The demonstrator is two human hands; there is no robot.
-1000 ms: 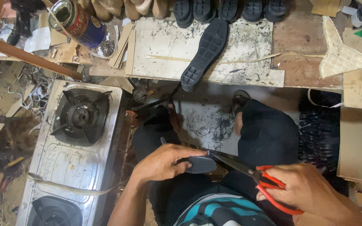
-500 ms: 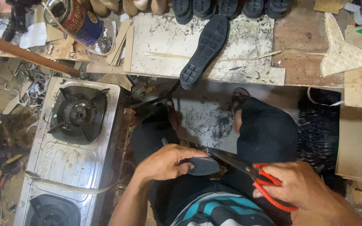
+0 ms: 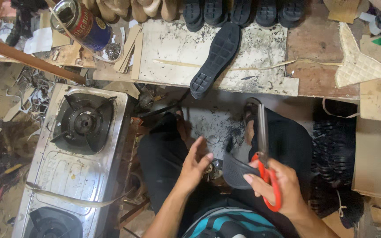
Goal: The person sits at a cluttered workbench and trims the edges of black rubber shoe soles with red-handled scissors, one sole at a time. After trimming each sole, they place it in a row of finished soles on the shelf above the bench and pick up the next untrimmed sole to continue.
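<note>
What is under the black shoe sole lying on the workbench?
The black shoe sole rests on a scuffed white board atop the workbench; its heel overhangs the front edge. The board surface beneath it is hidden.

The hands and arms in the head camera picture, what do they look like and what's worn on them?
Both forearms are bare, with no sleeves, gloves, rings or watch in view. The left hand and right hand have uncovered fingers. A striped teal, black and white shirt shows at the bottom edge.

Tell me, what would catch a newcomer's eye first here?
Probably the red-handled scissors in the right hand, low in the middle, held together with a dark sole piece. Above lies a black shoe sole on the scuffed white board; a steel gas stove fills the left.
</note>
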